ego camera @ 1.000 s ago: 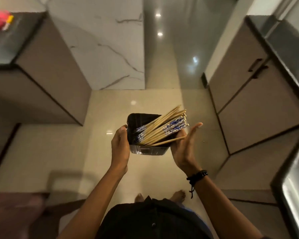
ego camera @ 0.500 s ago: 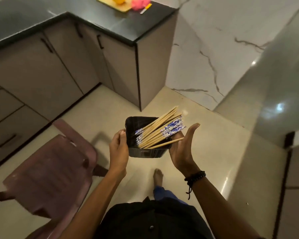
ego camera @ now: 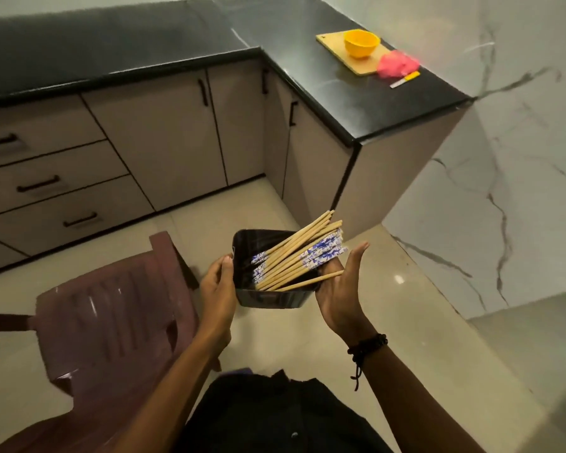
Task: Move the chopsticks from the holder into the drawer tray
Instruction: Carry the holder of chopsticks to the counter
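A black rectangular holder (ego camera: 246, 251) is carried at chest height in the middle of the view. Several chopsticks (ego camera: 296, 256), plain wood with blue-and-white patterned ends, lie slanted in it and stick out past its right rim. My left hand (ego camera: 218, 286) grips the holder's left wall, thumb on the rim. My right hand (ego camera: 340, 295) supports the right side from below, palm up and thumb straight, with the chopstick ends resting over its fingers. A stack of closed drawers (ego camera: 46, 184) with black handles is at the left; no tray shows.
A maroon plastic chair (ego camera: 111, 315) stands close at my lower left. The black L-shaped counter (ego camera: 340, 93) holds a cutting board (ego camera: 330, 44), a yellow bowl (ego camera: 361, 43), a pink cloth (ego camera: 397, 65) and a small knife (ego camera: 405, 79). Marble wall at right, tiled floor below.
The view has swung left, from the floor and right-hand cabinets to the counter corner, drawers and chair. Both hands keep the same hold on the holder.
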Tool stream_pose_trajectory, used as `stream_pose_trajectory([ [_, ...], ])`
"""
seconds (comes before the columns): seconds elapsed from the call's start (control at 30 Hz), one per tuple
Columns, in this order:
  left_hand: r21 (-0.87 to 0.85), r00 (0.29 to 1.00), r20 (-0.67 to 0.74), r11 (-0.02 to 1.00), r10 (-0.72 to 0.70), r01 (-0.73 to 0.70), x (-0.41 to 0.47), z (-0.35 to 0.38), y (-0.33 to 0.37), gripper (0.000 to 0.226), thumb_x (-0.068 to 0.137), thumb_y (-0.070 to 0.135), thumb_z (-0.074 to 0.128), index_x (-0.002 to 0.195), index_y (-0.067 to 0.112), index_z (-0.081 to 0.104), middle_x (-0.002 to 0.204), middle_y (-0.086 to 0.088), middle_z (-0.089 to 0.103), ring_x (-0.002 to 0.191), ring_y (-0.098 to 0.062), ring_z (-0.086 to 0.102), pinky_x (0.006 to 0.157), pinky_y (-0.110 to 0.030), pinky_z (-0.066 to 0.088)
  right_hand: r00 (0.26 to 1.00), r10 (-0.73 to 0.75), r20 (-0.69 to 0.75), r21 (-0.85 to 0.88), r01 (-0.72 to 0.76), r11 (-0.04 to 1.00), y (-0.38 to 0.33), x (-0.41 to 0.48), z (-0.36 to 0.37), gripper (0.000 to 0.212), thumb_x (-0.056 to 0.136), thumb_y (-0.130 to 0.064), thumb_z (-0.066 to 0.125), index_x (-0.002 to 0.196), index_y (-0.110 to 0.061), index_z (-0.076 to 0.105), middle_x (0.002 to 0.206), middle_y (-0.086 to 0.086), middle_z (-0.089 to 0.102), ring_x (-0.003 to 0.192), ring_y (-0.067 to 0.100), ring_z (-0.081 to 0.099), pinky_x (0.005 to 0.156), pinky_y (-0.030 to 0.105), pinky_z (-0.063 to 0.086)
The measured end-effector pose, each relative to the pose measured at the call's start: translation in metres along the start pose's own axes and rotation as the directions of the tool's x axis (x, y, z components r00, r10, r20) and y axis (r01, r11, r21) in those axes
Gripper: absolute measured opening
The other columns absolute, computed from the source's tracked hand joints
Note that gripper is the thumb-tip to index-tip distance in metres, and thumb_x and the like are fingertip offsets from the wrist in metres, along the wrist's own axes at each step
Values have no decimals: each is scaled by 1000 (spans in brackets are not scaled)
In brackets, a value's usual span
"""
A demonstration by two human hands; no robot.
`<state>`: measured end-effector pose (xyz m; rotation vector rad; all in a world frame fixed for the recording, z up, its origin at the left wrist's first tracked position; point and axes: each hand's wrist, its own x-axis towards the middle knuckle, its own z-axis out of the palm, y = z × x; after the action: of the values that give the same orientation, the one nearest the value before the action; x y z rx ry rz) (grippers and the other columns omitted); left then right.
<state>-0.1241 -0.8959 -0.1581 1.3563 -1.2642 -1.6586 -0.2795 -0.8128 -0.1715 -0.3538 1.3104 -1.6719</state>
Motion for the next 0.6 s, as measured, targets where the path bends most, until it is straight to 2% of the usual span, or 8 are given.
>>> stream_pose_trajectory([
  [0.13, -48, 995, -96, 999, -24, 20, 39, 2, 6, 25, 104, 29, 38, 115, 25, 60, 104, 3, 64, 97, -10, 62, 81, -27, 52, 996, 30, 82, -34, -28, 999, -12, 55, 16, 123, 54, -95, 50, 149, -20, 35, 143, 7, 55, 128, 27, 56, 112, 51, 39],
  [0.2, -67, 988, -149, 998, -32, 22, 63, 1, 10, 28, 103, 29, 39, 117, 21, 61, 107, -2, 65, 99, -14, 63, 84, -32, 54, 993, 47, 108, -82, -38, 996, -18, 83, 28, 119, 54, -93, 54, 147, -21, 38, 140, 7, 58, 125, 26, 59, 110, 50, 42],
  [0.33, -101, 969, -242, 995, -48, 24, 113, -6, 17, 31, 103, 29, 39, 120, 15, 60, 104, -2, 65, 95, -14, 62, 74, -26, 52, 978, 99, 185, -154, -70, 986, -20, 137, 54, 110, 52, -91, 59, 139, -26, 43, 136, 8, 60, 122, 26, 61, 108, 50, 43],
  [0.47, -158, 950, -305, 987, -67, 19, 169, -15, 37, 27, 104, 32, 36, 101, 25, 62, 93, -1, 63, 88, -18, 59, 72, -31, 50, 964, 120, 239, -220, -66, 973, -27, 199, 90, 104, 51, -89, 63, 133, -27, 47, 136, 7, 60, 122, 22, 61, 110, 47, 43],
  [0.6, -190, 925, -363, 981, -113, 45, 225, -33, 64, 32, 104, 34, 33, 113, 20, 61, 99, -3, 65, 94, -19, 63, 73, -33, 52, 949, 145, 282, -255, -71, 964, -34, 254, 136, 105, 56, -90, 58, 138, -25, 43, 140, 6, 57, 125, 20, 59, 112, 48, 39],
])
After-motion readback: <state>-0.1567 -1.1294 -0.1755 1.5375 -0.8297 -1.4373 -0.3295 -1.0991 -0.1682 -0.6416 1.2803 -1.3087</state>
